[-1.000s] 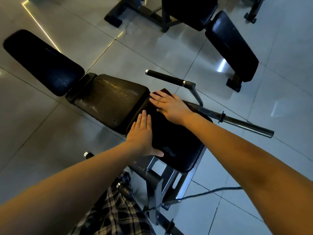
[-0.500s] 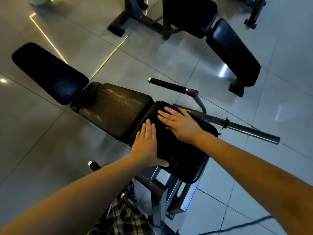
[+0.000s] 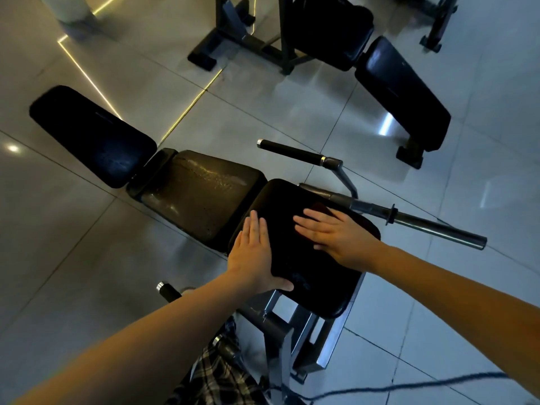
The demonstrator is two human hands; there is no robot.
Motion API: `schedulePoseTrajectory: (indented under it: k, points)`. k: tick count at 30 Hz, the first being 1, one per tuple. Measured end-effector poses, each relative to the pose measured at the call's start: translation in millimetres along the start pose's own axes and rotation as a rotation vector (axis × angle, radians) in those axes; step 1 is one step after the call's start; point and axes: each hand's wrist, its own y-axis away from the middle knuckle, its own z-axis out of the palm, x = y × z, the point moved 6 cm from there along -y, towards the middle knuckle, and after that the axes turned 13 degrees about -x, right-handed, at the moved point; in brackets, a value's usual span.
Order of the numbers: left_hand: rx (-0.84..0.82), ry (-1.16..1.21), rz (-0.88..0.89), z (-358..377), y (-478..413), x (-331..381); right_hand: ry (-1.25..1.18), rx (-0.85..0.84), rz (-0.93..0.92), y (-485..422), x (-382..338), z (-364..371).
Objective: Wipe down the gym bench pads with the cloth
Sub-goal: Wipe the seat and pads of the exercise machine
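A gym bench runs from upper left to lower right, with three pads: a black back pad [image 3: 93,135], a worn brownish middle pad [image 3: 198,194] and a black near pad [image 3: 306,273]. My left hand [image 3: 254,255] lies flat on the left edge of the near pad, thumb stretched along its front. My right hand [image 3: 336,235] presses flat, fingers straight, on a dark reddish cloth [image 3: 321,207] whose corner shows beyond the fingers on the near pad's far side.
A black-gripped handle [image 3: 292,153] and a steel bar [image 3: 423,223] stick out to the right of the bench. A second bench [image 3: 400,92] and a metal rack base [image 3: 248,39] stand behind. A dark cable [image 3: 409,384] crosses the tiled floor at lower right.
My right hand with the cloth has slid along the near pad toward me and to the right. My left hand has stayed on the pad's left edge. The view has tilted up.
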Motion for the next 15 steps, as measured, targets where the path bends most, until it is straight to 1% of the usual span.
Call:
schedulePoseTrajectory:
  k: [2, 4, 9, 12, 15]
  points:
    - [0.010, 0.032, -0.066, 2.6, 2.9, -4.6, 0.030, -0.002, 0.003, 4.9, -1.8, 5.7]
    - [0.013, 0.044, -0.116, 2.8, 5.7, -6.6, 0.025, -0.007, 0.026, -10.5, -7.7, -1.3]
    - [-0.064, 0.097, -0.260, 3.4, 9.5, -9.8, -0.002, -0.072, 0.092, -96.2, -36.5, -29.1]
    - [-0.074, 0.144, -0.265, 5.6, 9.8, -11.3, 0.032, -0.076, 0.105, -121.1, -46.6, -36.7]
    - [-0.069, 0.153, -0.241, 5.1, 10.1, -13.4, 0.027, -0.114, 0.066, -104.1, -43.5, -32.3]
